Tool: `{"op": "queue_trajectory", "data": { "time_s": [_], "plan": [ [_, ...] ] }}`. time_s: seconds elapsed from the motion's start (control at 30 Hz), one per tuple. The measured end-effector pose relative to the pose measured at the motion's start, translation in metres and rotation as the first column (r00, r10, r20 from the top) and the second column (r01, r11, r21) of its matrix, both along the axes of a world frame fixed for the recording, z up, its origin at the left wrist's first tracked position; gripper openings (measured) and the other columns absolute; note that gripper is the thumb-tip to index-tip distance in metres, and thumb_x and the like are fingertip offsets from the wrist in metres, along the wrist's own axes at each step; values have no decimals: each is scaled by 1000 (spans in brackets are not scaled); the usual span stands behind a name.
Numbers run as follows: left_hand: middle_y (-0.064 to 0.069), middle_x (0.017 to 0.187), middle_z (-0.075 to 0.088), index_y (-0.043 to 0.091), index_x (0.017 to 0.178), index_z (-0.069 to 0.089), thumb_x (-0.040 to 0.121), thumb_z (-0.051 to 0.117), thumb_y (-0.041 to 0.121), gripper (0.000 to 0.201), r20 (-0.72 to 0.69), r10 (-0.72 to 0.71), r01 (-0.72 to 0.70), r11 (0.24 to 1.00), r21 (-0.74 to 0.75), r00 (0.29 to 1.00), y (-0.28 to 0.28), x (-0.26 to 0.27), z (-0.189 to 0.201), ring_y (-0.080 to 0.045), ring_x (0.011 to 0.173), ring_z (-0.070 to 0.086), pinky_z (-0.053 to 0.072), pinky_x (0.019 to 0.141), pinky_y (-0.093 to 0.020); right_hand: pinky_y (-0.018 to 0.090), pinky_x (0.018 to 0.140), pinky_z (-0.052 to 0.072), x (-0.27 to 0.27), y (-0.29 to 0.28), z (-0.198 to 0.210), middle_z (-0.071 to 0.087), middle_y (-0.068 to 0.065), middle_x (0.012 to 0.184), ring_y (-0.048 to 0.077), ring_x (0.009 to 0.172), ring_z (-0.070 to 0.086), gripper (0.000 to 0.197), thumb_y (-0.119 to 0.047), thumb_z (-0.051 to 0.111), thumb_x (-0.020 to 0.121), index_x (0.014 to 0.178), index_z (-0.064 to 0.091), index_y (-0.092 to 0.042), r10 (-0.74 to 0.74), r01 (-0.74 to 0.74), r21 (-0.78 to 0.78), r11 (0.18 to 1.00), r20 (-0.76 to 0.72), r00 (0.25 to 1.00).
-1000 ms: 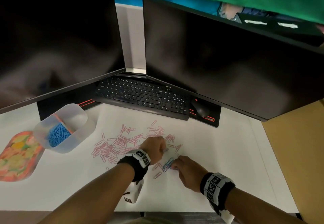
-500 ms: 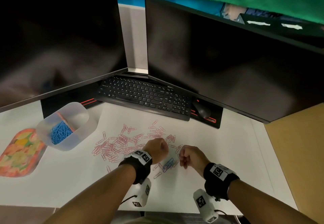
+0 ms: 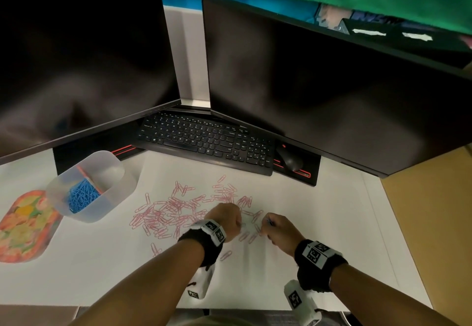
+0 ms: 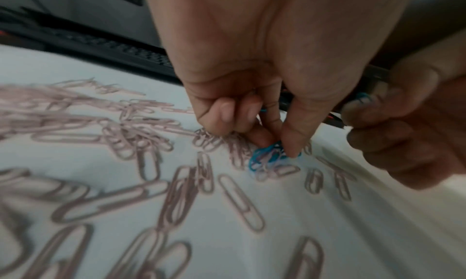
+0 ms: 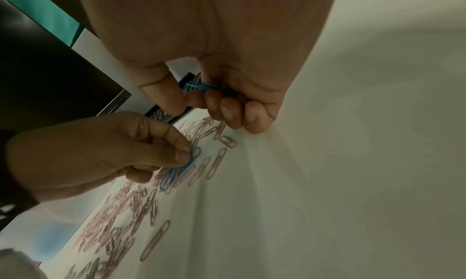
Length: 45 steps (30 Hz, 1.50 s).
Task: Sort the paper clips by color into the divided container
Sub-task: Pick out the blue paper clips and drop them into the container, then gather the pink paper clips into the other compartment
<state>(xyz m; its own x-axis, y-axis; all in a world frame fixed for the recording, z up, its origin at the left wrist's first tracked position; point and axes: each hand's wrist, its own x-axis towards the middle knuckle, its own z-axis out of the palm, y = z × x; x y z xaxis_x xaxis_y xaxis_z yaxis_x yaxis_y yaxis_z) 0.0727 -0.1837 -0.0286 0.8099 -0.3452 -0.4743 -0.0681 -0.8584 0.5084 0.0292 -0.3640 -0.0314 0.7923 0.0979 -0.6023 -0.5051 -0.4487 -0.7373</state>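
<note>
Inside divided container (image 3: 107,205), near compartment: blue clips (image 3: 81,195).

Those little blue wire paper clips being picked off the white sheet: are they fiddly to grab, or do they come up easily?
Probably fiddly. The blue wire paper clips lie flat among pink paper clips, so fingertips of the left hand must pinch a thin edge. They likely snag neighbours where tangled. They seem light and stiff: the right hand holds some in curled fingers without sagging.

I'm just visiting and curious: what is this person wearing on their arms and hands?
The hands are bare and so are the forearms. Each wrist carries a black band, left and right, topped with white plates printed with black square codes. A small white coded block hangs under each wrist, the left one with a thin cable.
</note>
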Motion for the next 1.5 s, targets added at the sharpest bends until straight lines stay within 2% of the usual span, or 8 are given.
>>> {"op": "queue_trajectory", "data": {
  "time_s": [0.2, 0.43, 0.7, 1.03, 1.1, 1.27, 1.33, 1.5],
  "plan": [
    [11, 81, 70, 20, 74, 72, 81, 67, 13, 11, -195, 239, -278, 939, -204, 951, 12, 15, 11, -7, 79, 64, 47, 62, -14, 23, 55, 31, 9, 11, 3, 45, -12, 52, 6, 49, 39, 30, -29, 50, 96, 68, 51, -17, -33, 33, 3, 999, 21, 999],
    [7, 72, 71, 20, 62, 73, 72, 72, 2, 21, -329, 364, -466, 825, -321, 871, 24, 24, 17, -11, 80, 65, 53, 75, -21, 25, 67, 47, 16, 23, 7, 64, 1, 84, 16, 75, 58, 22, -26, 52, 93, 96, 63, -8, 74, -48, -218, 975, 112, 991],
    [0, 68, 71, 16, 73, 66, 88, 54, 3, 23, -386, 496, -620, 706, -343, 778, 48, 21, 21, -7, 44, 42, 36, 45, -18, 31, 75, 52, 26, 56, 16, 69, 4, 97, 25, 91, 65, 34, -44, 56, 89, 99, 63, -13, 397, -268, -697, 665, 26, 917],
    [-3, 76, 72, 13, 89, 63, 93, 52, 9, 12, -504, 588, -773, 516, -370, 633, 98, 20, 37, -14, 57, 44, 36, 48, -21, 28, 71, 43, 39, 74, 27, 67, 8, 102, 26, 94, 64, 18, -26, 50, 90, 93, 59, -11, 556, -408, -755, 514, -68, 828],
    [-7, 77, 71, 9, 92, 63, 93, 50, 6, 13, -534, 601, -804, 437, -403, 595, 109, 19, 43, -15, 56, 47, 37, 47, -21, 28, 71, 43, 42, 80, 33, 67, 7, 100, 26, 92, 63, 22, -28, 47, 91, 94, 60, -11, 542, -385, -739, 552, -32, 840],
    [-11, 73, 65, 7, 94, 59, 96, 50, 6, 9, -633, 639, -870, 122, -478, 437, 148, 14, 66, -17, 51, 62, 45, 47, -22, 26, 59, 38, 74, 134, 60, 50, -1, 72, 17, 70, 48, 24, -23, 41, 94, 71, 46, -15, 411, -353, -364, 862, 94, 907],
    [-10, 74, 62, 8, 96, 57, 98, 47, 8, 10, -649, 650, -870, 39, -491, 396, 169, 14, 75, -14, 49, 65, 49, 46, -23, 23, 51, 27, 91, 172, 73, 42, -1, 66, 13, 58, 39, 27, -18, 38, 94, 67, 39, -16, 408, -380, -217, 899, 105, 907],
    [-9, 76, 60, 9, 106, 55, 99, 43, 9, 14, -600, 741, -845, -84, -528, 301, 228, 14, 89, -18, 57, 63, 53, 48, -23, 15, 36, 28, 117, 276, 92, 45, 8, 60, 20, 42, 39, 24, -14, 35, 94, 71, 42, -14, 470, -471, 17, 882, 36, 882]
  ]
}}
